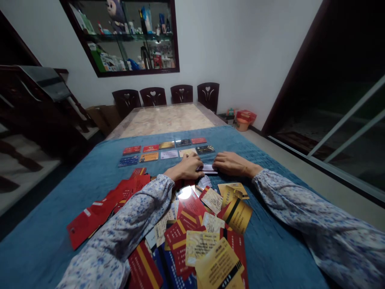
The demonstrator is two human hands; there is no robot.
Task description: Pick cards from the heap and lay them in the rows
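A small stack of pale cards [208,169] lies on the blue cloth between my hands. My left hand [189,166] is at its left end and my right hand [230,163] at its right end, fingers bent around the edges. Beyond my hands, several cards lie in two rows, among them an orange card [149,157], a lilac card [169,154] and a black card [205,149]. Closer to me is a loose heap of red, gold and blue cards, with a gold card [219,265] on top. Red cards [90,220] fan out left of my left forearm.
The blue cloth [270,249] covers the near part of a marble-patterned table [174,118]. Dark chairs [208,96] stand at its far end. A wall cabinet [138,72] holds bottles and a plush toy. A red bag [246,116] rests near the wall on the right.
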